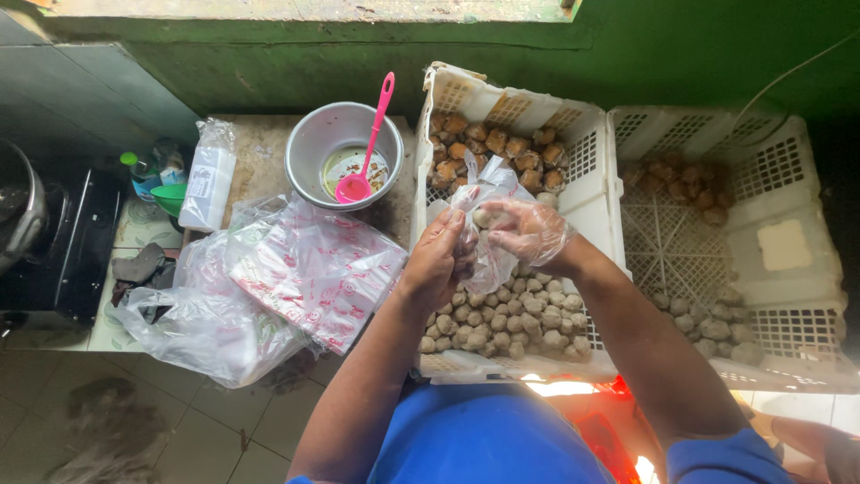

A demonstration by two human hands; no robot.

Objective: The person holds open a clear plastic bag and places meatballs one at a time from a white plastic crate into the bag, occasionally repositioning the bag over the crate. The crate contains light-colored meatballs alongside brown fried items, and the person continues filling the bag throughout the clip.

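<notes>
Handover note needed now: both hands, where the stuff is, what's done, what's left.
Left hand: bare, gripping the clear plastic bag from the side.
Right hand: in a thin plastic glove, at the bag's mouth with a pale ball.
Under the hands: near white crate with brown pieces at the far end and pale balls at the near end.
Done: bag holds a few balls.
Left: most balls loose in the crate; stack of empty bags beside it.

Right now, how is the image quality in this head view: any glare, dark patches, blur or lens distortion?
Head view: wide-angle bending bows the white crates and green wall at the edges; blown-out glare under the near crate rim at; the left side around the dark appliance is murky; both hands, left hand and gloved right hand, and the clear bag stay fairly sharp.
</notes>
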